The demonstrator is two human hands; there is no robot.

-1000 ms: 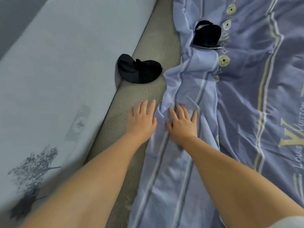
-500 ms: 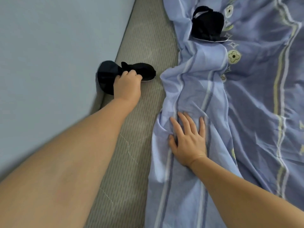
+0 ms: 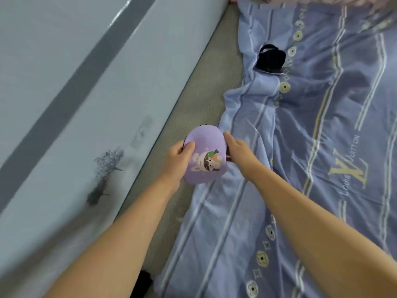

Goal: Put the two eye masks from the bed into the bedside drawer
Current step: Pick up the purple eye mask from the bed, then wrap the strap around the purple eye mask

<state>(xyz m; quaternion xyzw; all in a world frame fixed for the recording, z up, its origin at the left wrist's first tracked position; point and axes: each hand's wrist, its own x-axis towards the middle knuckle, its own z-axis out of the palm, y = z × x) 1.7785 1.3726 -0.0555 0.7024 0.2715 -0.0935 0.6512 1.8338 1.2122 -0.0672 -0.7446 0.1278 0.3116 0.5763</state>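
Observation:
I hold one eye mask point(image 3: 206, 160) above the bed's left edge; its lilac face with a cartoon rabbit print is turned up, its black back hidden. My left hand point(image 3: 179, 161) grips its left side with the thumb on top. My right hand point(image 3: 237, 150) touches its right edge, fingers curled under it. The second eye mask point(image 3: 271, 60), black with a strap, lies folded on the blue quilt farther up the bed. The bedside drawer is out of sight.
A crumpled blue striped quilt point(image 3: 322, 168) with yellow lettering covers the right side. A strip of grey-beige mattress point(image 3: 199, 100) runs between it and a pale wall panel point(image 3: 75, 104) with a grey band and tree print on the left.
My left hand picked the first mask up from beside the wall and drew it back toward me, now turned lilac side up. My right hand left the quilt and came to the mask.

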